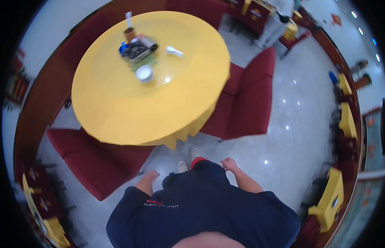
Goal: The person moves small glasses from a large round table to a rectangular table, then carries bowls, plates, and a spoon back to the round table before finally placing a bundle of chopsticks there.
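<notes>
My left hand (151, 175) hangs low at my side, close to the seat of a dark red chair (87, 159); motion smears its fingers. On the other side, my right hand (229, 164) hangs beside my dark shorts, fingers loosely curled in with nothing showing in them. In front of me stands a round table (159, 120) with a yellow cloth. Neither hand touches it. Near its middle sit a white bowl (144, 74), a white spoon (174, 51) and a dark tray (138, 50) with small items, beside a brown holder (129, 34).
Another dark red chair (252, 97) is tucked at the table's right. Grey shiny floor (283, 136) lies to the right. Yellow-covered tables (331, 200) line the right side. A person (279, 18) in light clothes stands at the far back.
</notes>
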`<control>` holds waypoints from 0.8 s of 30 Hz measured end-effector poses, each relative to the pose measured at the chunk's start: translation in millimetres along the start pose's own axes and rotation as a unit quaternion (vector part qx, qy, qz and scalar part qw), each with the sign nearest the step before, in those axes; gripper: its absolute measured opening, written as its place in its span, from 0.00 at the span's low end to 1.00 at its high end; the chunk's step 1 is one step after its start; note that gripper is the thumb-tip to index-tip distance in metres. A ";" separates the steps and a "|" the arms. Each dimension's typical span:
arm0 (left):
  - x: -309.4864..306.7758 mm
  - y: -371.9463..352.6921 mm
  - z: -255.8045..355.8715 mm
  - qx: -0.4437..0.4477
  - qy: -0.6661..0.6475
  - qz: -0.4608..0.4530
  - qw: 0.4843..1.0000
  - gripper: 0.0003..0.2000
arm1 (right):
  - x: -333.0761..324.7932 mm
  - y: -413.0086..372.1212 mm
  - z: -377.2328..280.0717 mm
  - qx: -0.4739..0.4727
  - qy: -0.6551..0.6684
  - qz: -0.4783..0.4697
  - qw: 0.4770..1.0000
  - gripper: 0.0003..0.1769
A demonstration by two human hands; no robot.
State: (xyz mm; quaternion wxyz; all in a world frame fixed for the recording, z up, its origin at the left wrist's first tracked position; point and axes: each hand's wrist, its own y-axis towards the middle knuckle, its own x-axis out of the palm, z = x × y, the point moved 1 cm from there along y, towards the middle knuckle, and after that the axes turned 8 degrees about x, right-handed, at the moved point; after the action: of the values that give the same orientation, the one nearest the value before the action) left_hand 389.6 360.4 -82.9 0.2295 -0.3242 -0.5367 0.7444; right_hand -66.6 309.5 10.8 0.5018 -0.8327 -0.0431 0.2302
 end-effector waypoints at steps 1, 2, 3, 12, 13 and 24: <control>-10.2 -1.7 14.9 0.007 0.031 0.003 0.999 0.14 | -3.8 -9.5 11.7 0.009 -0.002 -0.001 1.000 0.13; -23.1 -4.0 38.4 0.089 -0.004 0.087 0.992 0.13 | -7.3 -11.5 24.5 0.007 0.034 0.009 0.999 0.13; -37.4 -5.3 60.7 0.178 -0.035 0.163 0.970 0.13 | -10.4 -11.2 41.6 0.017 0.031 0.031 0.999 0.12; 24.0 -8.7 203.5 0.320 0.294 -0.005 0.901 0.13 | -23.3 -92.4 207.1 0.009 0.328 0.150 0.932 0.15; 58.9 -59.5 235.1 0.324 0.319 -0.082 0.887 0.14 | -20.8 -104.6 232.7 0.011 0.370 0.200 0.907 0.14; 419.2 -174.6 494.5 0.633 0.570 -0.209 0.480 0.14 | 4.5 -171.7 461.9 0.309 0.469 0.221 0.798 0.14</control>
State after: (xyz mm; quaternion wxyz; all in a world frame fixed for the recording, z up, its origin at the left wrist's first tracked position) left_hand -258.8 383.6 89.2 0.7768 -0.3227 0.2767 0.4646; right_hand -232.3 772.3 -24.1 0.6271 -0.6264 0.4556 -0.0826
